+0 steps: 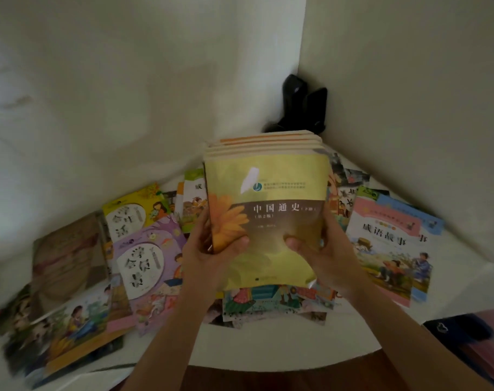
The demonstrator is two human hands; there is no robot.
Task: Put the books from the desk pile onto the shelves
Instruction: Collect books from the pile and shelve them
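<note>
While both hands gripped it from opposite sides, the stack of books (265, 198) was held tilted up above the middle of the desk (268, 342), its top cover (yellow-green, with an orange flower and a dark title band) facing the camera. The left hand (212, 258) held the stack's lower left edge, thumb curled onto the flower, and the right hand (324, 249) held the lower right edge, its thumb pressed on the cover. Several more volumes with orange-striped edges showed behind the top one in the same stack. Under and around it, picture books lay spread flat over the white desk: a purple book (152, 261) and a yellow book (133, 213) toward the left edge, a brownish book (65, 258) further left, and a pink-bordered book (386, 249) overlapping a blue one toward the right edge. More illustrated covers lay directly beneath the lifted stack. In the far corner, where the two walls met, stood a dark object (305, 103), too blurred to identify. Whether the stack's lower end touched the books below could not be told.
</note>
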